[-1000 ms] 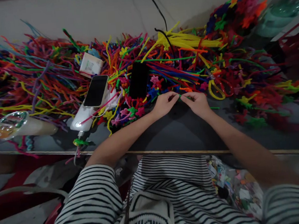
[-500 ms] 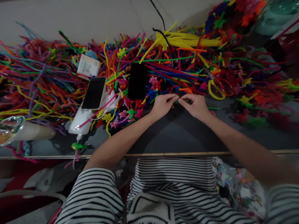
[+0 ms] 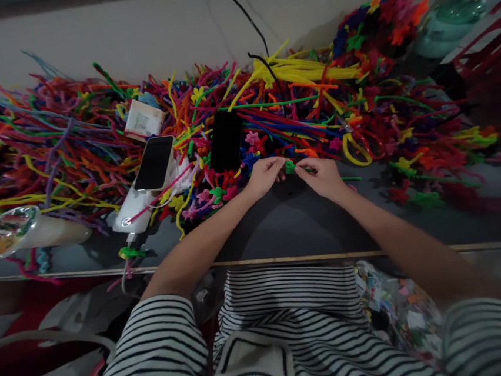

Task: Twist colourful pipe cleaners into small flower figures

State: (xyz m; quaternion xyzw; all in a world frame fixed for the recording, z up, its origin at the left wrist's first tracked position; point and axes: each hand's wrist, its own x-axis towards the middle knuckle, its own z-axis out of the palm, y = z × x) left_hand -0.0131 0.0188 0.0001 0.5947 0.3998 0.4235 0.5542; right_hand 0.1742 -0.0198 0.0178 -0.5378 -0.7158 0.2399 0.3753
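A small green pipe-cleaner piece (image 3: 290,166) is between my two hands, above the dark table (image 3: 281,232). My left hand (image 3: 266,176) pinches its left side, fingers closed. From the right, my right hand (image 3: 321,176) grips it between thumb and fingers, and a green stem sticks out to the right of that hand. Just behind my hands lies a heap of colourful pipe cleaners (image 3: 83,151), with small twisted flowers (image 3: 252,139) among them. A black phone (image 3: 225,140) rests on the heap behind my left hand.
Yellow-and-red scissors (image 3: 357,149) lie right of my hands. Leftward are a white-edged phone (image 3: 155,163) on a power bank (image 3: 132,211), a small box (image 3: 143,120) and a lying cup (image 3: 37,230). A black cable (image 3: 246,10) hangs behind. A plastic bag (image 3: 404,309) sits below the table edge.
The green piece now shows more clearly between my hands, whose fingertips are slightly farther apart. The whole view has shifted a little.
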